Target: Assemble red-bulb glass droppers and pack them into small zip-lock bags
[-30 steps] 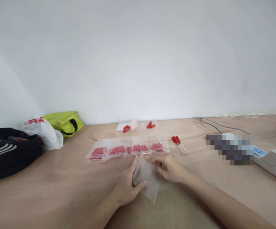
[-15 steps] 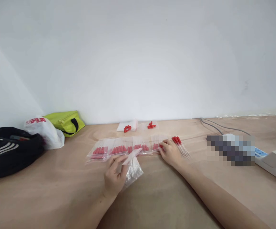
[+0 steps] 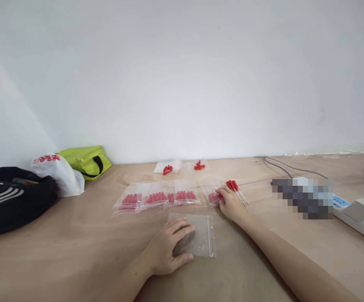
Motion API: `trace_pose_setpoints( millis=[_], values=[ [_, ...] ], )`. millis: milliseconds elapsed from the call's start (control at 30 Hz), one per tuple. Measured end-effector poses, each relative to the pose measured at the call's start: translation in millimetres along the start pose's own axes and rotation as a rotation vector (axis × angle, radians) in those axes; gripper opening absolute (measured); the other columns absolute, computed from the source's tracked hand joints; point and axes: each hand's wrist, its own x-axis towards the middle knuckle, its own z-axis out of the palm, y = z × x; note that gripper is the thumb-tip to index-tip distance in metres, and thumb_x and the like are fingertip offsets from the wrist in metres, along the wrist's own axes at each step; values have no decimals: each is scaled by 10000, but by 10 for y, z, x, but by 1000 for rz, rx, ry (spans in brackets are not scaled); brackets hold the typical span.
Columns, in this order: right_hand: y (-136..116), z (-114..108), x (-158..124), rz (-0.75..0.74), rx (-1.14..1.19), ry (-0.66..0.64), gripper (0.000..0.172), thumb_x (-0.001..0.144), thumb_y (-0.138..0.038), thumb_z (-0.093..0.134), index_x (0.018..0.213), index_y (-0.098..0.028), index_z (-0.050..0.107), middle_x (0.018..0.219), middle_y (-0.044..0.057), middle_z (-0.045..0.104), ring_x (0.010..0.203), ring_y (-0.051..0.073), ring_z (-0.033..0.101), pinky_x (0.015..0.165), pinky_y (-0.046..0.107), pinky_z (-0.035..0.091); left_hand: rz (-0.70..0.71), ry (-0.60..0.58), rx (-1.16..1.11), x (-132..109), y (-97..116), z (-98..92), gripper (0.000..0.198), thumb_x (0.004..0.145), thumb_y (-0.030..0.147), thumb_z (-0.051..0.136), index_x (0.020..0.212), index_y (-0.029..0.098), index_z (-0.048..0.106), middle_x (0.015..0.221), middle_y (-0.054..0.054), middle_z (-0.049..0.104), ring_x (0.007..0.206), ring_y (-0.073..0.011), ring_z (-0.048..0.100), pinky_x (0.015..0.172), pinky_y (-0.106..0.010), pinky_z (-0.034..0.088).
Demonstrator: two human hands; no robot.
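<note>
My left hand [image 3: 174, 245] lies with its fingers stretched out on a flat, clear zip bag [image 3: 200, 237] on the table. The bag's seal strip faces right, and nothing shows inside it. Farther right, my right hand [image 3: 230, 203] has its fingers curled at the edge of another zip bag [image 3: 211, 195] holding red-handled thin rods. Its fingertips hide part of that bag. Just beyond this hand lie several loose red-handled rods [image 3: 233, 185] with thin, pale shafts. Several filled zip bags [image 3: 156, 195] form an overlapping row to the left, red handles toward me.
Against the wall lie small bags [image 3: 159, 167] and loose red pieces [image 3: 199, 165]. On the left stand a black bag [image 3: 18, 201], a white plastic bag [image 3: 68, 178] and a lime-green bag [image 3: 87, 161]. A power strip [image 3: 340, 201] with grey cables and a blurred-out object are on the right.
The empty zip bag, held up by my left hand before, now lies flat under that open hand. My right hand and its filled bag have shifted right, away from the row.
</note>
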Motion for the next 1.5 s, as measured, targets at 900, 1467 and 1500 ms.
trace_pose_setpoints(
  millis=[900, 1467, 1500],
  values=[
    [-60, -114, -4, -143, -453, -76, 260, 790, -97, 432, 957, -179, 614, 987, 105, 605, 915, 223, 495, 770, 334, 292, -59, -13, -30, 20, 0, 0, 473, 736, 395, 581, 1178, 247, 505, 1234, -72, 497, 1133, -253, 452, 953, -424, 378],
    [474, -306, 147, 667, 4, 23, 382, 694, -288, 543, 1025, -97, 553, 849, 120, 660, 797, 216, 607, 625, 258, 406, -150, 24, 142, 43, 128, 127, 392, 834, 365, 468, 1200, 228, 509, 1280, -84, 476, 1196, -267, 395, 984, -491, 335],
    [462, -305, 154, 676, 17, 30, 377, 691, -277, 543, 1023, -98, 557, 845, 119, 660, 791, 217, 608, 626, 260, 407, -152, 24, 139, 45, 107, 117, 398, 828, 363, 478, 1199, 223, 510, 1280, -83, 478, 1200, -265, 393, 992, -491, 327]
  ],
)
